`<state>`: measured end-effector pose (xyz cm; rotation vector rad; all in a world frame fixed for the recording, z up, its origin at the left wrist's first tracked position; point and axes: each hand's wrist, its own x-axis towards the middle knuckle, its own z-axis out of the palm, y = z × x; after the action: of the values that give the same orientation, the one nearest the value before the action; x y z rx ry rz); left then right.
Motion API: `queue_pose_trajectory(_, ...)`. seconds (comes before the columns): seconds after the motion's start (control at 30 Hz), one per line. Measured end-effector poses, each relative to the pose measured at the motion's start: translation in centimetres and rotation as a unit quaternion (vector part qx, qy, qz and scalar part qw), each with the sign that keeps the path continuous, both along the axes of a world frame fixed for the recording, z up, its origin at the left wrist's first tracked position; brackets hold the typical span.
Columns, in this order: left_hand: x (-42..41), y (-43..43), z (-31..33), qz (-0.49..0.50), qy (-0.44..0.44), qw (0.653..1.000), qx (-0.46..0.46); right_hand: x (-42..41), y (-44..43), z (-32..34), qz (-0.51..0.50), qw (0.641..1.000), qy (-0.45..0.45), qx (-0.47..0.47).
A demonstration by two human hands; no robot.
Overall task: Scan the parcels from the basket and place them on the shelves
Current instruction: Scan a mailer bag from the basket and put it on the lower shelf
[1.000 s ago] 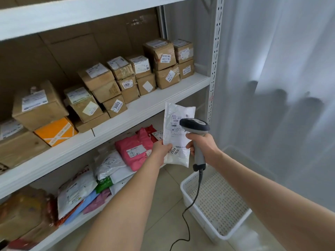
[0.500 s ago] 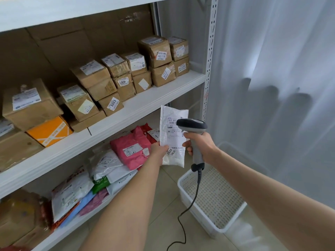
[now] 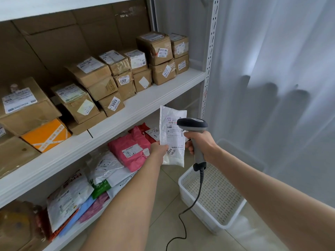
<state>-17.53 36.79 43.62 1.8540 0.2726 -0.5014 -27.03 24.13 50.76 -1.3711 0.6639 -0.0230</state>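
My left hand (image 3: 158,148) pinches the lower left edge of a flat white parcel (image 3: 174,142), a soft, crinkled plastic bag held upright with its printed paper label facing me. My right hand (image 3: 201,144) is wrapped round the grey handle of the scanner (image 3: 193,124), whose rounded dark head sits just in front of the label's right side. A thin black cable (image 3: 190,205) hangs from the handle in a loose curve towards the tiled floor.

The parcel is in the air in front of the white metal shelf (image 3: 145,104), above and to the left of the basket (image 3: 183,189). The basket is a white plastic rectangle with a perforated base, standing on the floor beside a sheer, pleated curtain (image 3: 272,69).

On the shelf, brown cardboard boxes (image 3: 155,48) with taped seams and white stickers stand in stacked rows, along with one orange box (image 3: 46,135). On the level below lie soft bags, among them a puffy pink bag (image 3: 130,151).
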Motion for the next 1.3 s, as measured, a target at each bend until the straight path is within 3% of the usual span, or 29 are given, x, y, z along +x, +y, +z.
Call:
queue_pose_trajectory(0.43, 1.1, 0.1, -1.0, -0.004, 0.034, 0.999, -0.021, 0.4, -0.4, -0.5, -0.001, 0.999, 0.011, 0.031)
queue_pose_trajectory(0.8, 0.2, 0.3, -2.9, 0.009, 0.079, 0.995, 0.056, 1.4, -3.4, -4.7, -0.038, 0.993, 0.079, 0.082)
queue_pose_trajectory(1.13, 1.3, -1.2, -3.0, 0.089, 0.102, 0.989, -0.051, 4.1, -4.3, -6.5, 0.017, 0.992, 0.084, 0.096)
queue_pose_trajectory(1.3, 3.9, -0.5, -4.0, 0.110, 0.087, 0.990, 0.011, 7.6, -4.4, -8.1, 0.008, 0.988, 0.081, 0.134)
